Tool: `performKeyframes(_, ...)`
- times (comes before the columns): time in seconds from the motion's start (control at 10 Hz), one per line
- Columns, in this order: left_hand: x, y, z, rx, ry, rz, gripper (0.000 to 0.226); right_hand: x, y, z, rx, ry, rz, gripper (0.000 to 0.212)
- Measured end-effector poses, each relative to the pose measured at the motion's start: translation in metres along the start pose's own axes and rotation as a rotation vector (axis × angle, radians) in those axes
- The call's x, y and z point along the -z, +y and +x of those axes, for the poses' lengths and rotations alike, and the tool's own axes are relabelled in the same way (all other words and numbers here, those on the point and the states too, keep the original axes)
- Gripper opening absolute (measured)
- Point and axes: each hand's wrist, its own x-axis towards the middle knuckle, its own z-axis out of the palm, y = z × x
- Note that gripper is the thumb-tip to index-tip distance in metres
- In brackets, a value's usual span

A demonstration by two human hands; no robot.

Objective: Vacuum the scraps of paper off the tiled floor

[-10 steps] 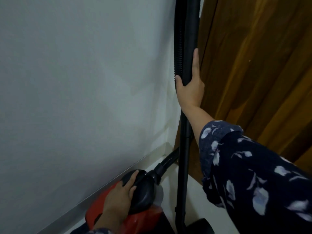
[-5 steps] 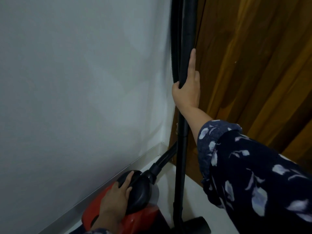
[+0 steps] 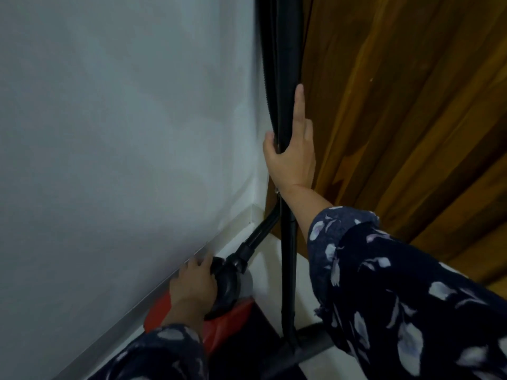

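Vacuum cleaner (image 3: 233, 319): its red and black body sits low on the pale floor (image 3: 269, 259), tight against the foot of the white wall (image 3: 123, 133), near the corner where the wall meets the brown wooden door (image 3: 397, 105). The left hand (image 3: 193, 283) rests on top of the black rounded housing, fingers curled over it; how firm this grip is cannot be told, since the fingertips wrap out of sight. A ribbed black hose (image 3: 258, 234) leaves the front of the body and runs toward the corner, then climbs beside the wand. The black wand (image 3: 288, 256) stands nearly upright in the corner. The right hand (image 3: 292, 157) holds it about halfway up, thumb on the wall side, palm around the tube, index finger stretched straight up along it, so the grip is closed around the wand. Both arms wear dark blue sleeves (image 3: 397, 297) with a pale leaf print.

Any dust container in the body is not visible, so what it holds cannot be told. The floor nozzle (image 3: 310, 342) at the wand's foot is partly covered by the right sleeve and cut off near the lower edge. The tops of wand and hose run out of the upper edge. Only a small patch of floor shows and its tiling is hard to make out; scraps of paper cannot be made out there. The scene is dim and slightly blurred.
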Motion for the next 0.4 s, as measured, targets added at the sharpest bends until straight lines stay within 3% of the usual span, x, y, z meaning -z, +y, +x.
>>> performKeyframes(0.2, 0.066, 0.042, -0.013, -0.044, -0.01, -0.061, 0.051, 0.025, -0.011, -0.014, -0.07, -0.117, -0.139, 0.083)
performKeyframes(0.4, 0.129, 0.061, -0.067, -0.056, -0.07, -0.162, 0.053, 0.07, -0.037, -0.049, -0.281, -0.441, -0.363, 0.102)
